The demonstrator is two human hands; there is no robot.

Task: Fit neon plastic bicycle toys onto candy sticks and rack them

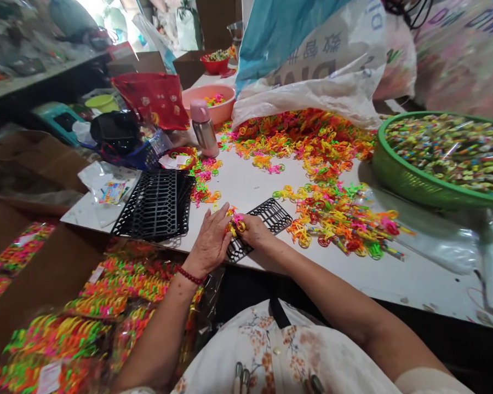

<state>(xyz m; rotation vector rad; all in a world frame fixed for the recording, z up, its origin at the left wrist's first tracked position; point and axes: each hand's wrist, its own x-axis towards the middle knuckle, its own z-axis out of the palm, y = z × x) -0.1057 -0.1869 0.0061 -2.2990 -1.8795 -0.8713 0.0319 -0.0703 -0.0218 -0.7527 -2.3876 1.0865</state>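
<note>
My left hand (211, 241) and my right hand (252, 230) meet at the near edge of a white table (254, 186), over a black plastic grid tray (277, 214). The fingers of both hands pinch a small cluster of pink and yellow plastic rings (236, 221). A red bead bracelet circles my left wrist. To the right of my hands lies a heap of neon plastic rings (340, 216). A larger spread of the same rings (299, 137) spills from a big white and blue sack (312, 54).
A stack of black grid trays (156, 205) lies left of my hands. A green basket of small coloured pieces (439, 158) stands at right. A pink flask (203, 128), a pink bowl (222, 109) and a red bag (154, 98) stand behind. Packed rings fill cardboard boxes (86, 306) at lower left.
</note>
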